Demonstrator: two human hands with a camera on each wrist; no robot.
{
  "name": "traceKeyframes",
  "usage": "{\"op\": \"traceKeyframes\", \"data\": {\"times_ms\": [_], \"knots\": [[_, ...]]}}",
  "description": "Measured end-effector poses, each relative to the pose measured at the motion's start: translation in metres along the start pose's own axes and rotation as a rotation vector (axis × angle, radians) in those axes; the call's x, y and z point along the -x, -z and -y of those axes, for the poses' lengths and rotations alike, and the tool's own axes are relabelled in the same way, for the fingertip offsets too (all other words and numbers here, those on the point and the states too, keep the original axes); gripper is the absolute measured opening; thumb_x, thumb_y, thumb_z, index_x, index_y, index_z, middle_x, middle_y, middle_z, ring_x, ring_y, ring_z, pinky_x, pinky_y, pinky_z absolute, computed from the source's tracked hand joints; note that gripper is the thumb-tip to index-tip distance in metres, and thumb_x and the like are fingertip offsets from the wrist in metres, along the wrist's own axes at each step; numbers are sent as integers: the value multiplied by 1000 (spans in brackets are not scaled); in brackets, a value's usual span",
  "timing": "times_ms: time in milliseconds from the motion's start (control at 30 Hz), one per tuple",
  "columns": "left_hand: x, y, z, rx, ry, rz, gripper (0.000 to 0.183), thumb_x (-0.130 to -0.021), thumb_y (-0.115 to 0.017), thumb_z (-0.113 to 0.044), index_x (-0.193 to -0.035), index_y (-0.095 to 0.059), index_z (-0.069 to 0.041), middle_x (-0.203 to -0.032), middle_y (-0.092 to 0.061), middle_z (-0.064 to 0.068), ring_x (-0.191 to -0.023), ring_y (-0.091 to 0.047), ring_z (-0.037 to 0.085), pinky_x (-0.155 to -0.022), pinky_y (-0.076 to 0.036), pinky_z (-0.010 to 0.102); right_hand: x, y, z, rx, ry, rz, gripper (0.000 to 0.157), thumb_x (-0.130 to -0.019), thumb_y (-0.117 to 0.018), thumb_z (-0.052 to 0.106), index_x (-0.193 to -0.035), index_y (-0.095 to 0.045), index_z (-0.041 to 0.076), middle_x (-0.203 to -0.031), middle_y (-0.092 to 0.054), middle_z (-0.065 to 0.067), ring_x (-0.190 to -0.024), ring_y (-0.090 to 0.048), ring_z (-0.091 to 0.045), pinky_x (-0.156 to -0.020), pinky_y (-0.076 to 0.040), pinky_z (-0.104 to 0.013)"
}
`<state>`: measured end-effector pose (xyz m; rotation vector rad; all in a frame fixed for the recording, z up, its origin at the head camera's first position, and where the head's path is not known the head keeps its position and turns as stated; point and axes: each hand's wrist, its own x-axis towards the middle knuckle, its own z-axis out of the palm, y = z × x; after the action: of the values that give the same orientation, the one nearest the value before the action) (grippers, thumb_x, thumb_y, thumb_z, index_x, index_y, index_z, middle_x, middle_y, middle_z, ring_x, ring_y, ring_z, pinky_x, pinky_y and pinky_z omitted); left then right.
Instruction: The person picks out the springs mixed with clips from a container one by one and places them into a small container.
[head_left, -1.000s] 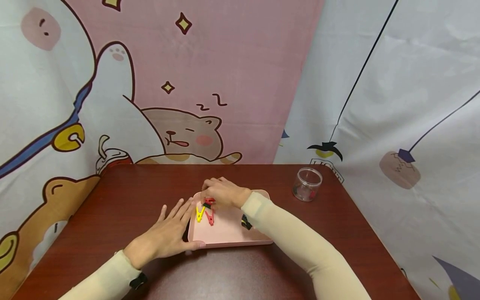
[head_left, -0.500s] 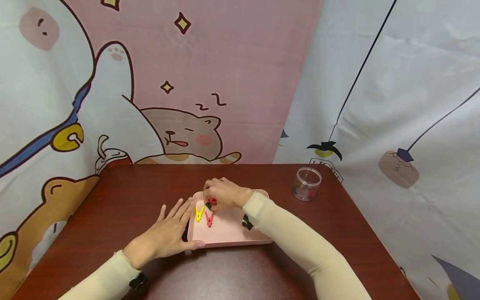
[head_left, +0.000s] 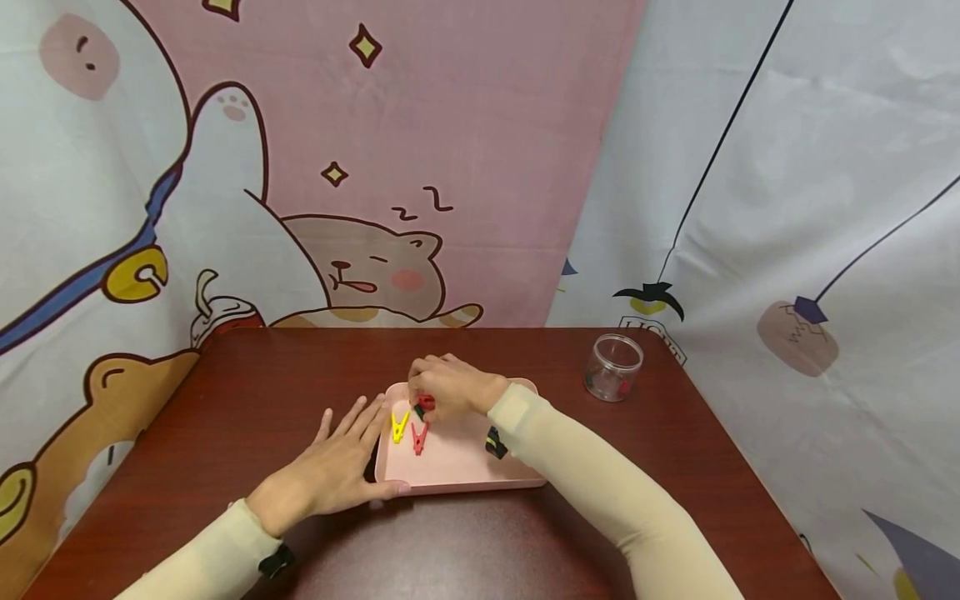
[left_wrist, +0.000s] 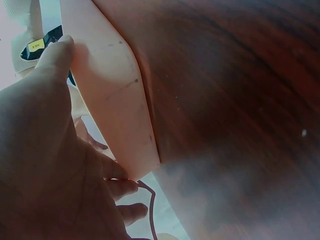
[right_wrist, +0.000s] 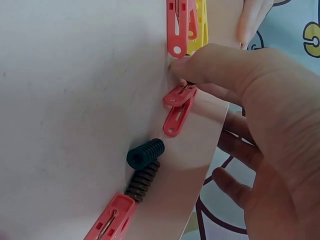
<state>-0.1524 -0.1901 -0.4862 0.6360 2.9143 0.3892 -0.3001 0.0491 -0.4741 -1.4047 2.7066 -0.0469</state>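
My right hand reaches into the pink tray, fingers curled. Its thumb and forefinger pinch a small dark piece, apparently a coil spring, mostly hidden. Right beside that lies a red clothespin. A second red clothespin and a yellow clothespin lie near the tray's left end. In the right wrist view a dark green spring, a dark grey spring and another red clothespin lie farther along. My left hand rests spread against the tray's left side, thumb on the near rim.
A clear jar stands at the table's back right, with small red and dark pieces inside. The brown table ends at a patterned cloth. A wrist strap hangs below the right cuff.
My right hand has shifted slightly right, and the dark piece has turned and moved right with it. The red clothespin beside it has also shifted right. My left hand stays put.
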Motion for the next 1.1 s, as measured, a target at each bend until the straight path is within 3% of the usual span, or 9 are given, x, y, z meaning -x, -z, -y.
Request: {"op": "traceKeyframes", "data": {"times_ms": [633, 1100], "knots": [[1, 0, 0, 7, 2, 13, 137, -94, -68, -95, -186, -23, -4, -197, -19, 18, -181, -22, 51, -135, -15, 92, 2, 3, -4, -17, 4, -33, 32, -98, -95, 39, -124, -84, 25, -150, -71, 2, -143, -66, -20, -118, -56, -47], [0, -2, 2, -9, -12, -15, 136, -94, -68, -95, -185, -26, -2, -196, -22, 20, -180, -25, 53, -133, -19, 93, 10, 11, -4, 8, 14, -87, 36, -98, -94, 40, -129, -83, 24, -151, -73, 0, -144, -68, -22, -117, -58, -49]]}}
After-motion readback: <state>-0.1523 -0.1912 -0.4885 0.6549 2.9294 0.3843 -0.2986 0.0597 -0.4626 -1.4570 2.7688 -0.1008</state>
